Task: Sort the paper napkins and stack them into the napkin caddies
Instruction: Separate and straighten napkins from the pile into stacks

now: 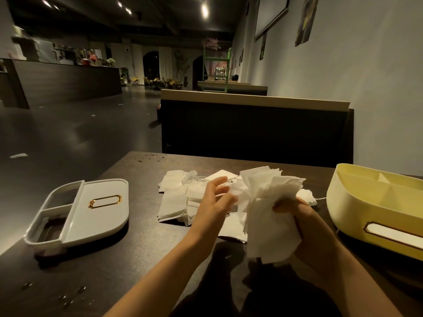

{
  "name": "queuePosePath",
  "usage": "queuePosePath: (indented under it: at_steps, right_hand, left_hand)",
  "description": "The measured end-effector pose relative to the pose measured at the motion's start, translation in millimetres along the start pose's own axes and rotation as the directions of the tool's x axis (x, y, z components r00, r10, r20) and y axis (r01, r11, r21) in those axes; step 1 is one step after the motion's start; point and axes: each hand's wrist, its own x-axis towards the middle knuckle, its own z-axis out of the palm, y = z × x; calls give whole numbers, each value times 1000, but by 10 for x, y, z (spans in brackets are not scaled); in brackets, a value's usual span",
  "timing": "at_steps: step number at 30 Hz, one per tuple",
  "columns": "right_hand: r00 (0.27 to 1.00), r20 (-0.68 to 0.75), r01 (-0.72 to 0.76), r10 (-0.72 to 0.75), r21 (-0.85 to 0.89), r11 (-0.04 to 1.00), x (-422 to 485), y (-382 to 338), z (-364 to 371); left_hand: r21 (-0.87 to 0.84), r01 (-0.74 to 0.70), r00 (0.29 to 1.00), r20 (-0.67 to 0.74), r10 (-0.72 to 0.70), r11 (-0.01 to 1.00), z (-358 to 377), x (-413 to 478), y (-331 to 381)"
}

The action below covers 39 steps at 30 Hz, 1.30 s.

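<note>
White napkin bunch fanned above near table, base clenched in right hand, left hand touching its edge with relaxed fingers; loose outer sheets may slip before reaching yellow caddy, right.

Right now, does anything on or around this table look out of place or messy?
Yes. Dark crumbs dot the far edge of the table, a white paper scrap lies on the floor at left, and the loose napkins sprawl unevenly. The right hand grips a crumpled bunch.
</note>
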Motion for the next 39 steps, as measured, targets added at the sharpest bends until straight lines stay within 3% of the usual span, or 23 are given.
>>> queuePosePath:
  at_steps: [6,9,23,30,39]
  right_hand:
    - [999,10,-50,50,51,997,16,-2,-9]
    - [997,-10,-75,75,37,997,31,-4,-7]
    - [972,-75,-233,224,-158,959,90,47,57]
    - [972,-119,-226,204,-211,951,84,58,25]
    - [968,-109,-244,228,-173,954,70,-3,18]
  left_hand:
    - [131,-186,972,166,164,974,53,-78,15]
    - [109,-159,971,195,136,981,68,-94,26]
    - [63,-203,966,-148,210,977,-51,-72,138]
    - [-143,-84,969,-241,48,986,-134,-39,225]
    - [-276,66,965,-227,-132,959,-158,-40,273]
